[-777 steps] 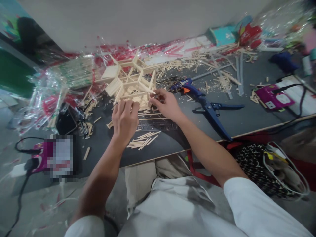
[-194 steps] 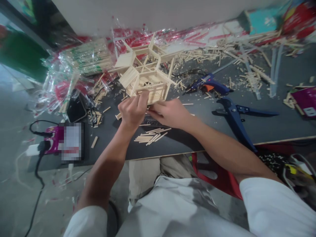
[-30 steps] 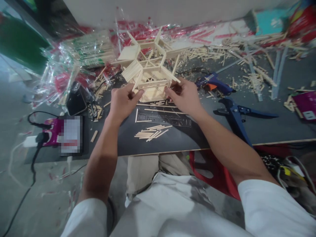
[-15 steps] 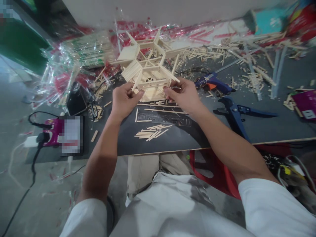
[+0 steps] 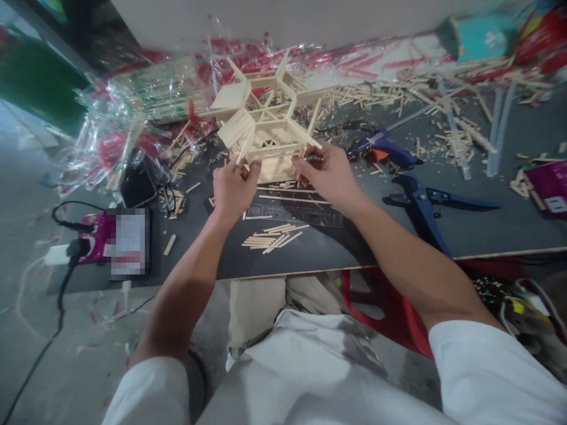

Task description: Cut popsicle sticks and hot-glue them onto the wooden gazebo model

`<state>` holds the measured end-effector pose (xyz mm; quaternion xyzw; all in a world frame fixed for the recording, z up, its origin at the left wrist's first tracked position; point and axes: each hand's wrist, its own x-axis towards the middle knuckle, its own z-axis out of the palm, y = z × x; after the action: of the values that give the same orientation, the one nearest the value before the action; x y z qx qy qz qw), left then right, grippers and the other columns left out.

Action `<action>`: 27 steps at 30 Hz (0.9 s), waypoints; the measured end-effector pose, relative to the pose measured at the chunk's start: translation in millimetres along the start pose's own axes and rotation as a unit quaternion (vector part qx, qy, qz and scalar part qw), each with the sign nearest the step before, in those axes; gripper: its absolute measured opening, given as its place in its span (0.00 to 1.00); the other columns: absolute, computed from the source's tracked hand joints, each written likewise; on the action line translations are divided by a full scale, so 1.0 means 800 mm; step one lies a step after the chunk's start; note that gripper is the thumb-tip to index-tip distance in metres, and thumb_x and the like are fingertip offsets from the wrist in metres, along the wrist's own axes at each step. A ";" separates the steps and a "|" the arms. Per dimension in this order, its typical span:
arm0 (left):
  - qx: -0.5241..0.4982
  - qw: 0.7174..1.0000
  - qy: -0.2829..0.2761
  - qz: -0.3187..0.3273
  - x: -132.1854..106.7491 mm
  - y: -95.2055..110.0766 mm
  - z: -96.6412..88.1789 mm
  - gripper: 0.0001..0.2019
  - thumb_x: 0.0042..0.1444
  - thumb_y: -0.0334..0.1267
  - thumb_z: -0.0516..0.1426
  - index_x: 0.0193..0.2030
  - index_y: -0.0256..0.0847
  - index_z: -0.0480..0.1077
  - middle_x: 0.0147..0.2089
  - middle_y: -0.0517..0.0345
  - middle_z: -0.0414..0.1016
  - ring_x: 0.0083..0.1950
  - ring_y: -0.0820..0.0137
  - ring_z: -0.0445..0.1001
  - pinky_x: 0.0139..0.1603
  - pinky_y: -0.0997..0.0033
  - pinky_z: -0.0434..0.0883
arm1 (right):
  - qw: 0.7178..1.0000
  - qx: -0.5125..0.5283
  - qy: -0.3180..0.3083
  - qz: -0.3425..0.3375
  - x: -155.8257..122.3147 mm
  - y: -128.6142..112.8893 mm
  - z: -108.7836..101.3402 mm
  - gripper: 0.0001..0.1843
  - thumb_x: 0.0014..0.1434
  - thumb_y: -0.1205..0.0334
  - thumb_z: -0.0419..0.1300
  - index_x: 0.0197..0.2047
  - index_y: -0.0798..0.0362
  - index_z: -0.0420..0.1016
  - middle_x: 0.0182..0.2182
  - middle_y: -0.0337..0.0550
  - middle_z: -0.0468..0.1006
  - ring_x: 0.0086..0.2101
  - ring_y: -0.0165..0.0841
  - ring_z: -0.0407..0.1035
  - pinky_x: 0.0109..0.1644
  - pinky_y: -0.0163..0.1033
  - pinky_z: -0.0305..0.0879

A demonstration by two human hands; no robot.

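Note:
A model building of pale wooden sticks (image 5: 270, 123), with a six-sided open frame and slatted panels, stands at the middle of the dark table. At its near left corner is my left hand (image 5: 234, 184), thumb and fingers closed at the lower edge. My right hand (image 5: 325, 174) pinches the near right corner, its fingertips partly hidden behind the frame. Just in front of the model lie a clear ruler (image 5: 296, 214) and several thin sticks. A small pile of cut sticks (image 5: 272, 237) rests closer to the table's front edge.
Right of the model lie a blue glue gun (image 5: 383, 147) and a blue cutter (image 5: 425, 198). Glue sticks (image 5: 498, 130) and stick scraps spread behind them. Plastic wrappers (image 5: 119, 130) crowd the back left. A phone (image 5: 128, 242) and a purple power strip (image 5: 95, 239) sit at the left edge.
My left hand has shifted slightly right and down along the model's near left corner. My right hand and the model have stayed almost still.

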<state>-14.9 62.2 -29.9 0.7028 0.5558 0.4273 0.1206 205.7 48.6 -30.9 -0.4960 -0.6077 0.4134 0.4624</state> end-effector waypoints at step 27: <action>0.031 0.999 0.008 0.034 0.002 -0.005 -0.001 0.16 0.61 0.51 0.60 0.28 0.45 0.68 0.16 0.65 0.56 0.21 0.71 0.59 0.27 0.68 0.59 | 0.998 -0.058 0.029 -0.013 -0.001 -0.004 -0.003 0.25 0.57 0.35 0.66 0.44 0.47 0.75 0.38 0.45 0.77 0.30 0.35 0.74 0.30 0.42 0.74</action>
<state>-18.1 64.6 -31.6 0.7215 0.5452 0.4194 0.0798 207.3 47.3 -27.6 -0.5257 -0.6238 0.3564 0.4555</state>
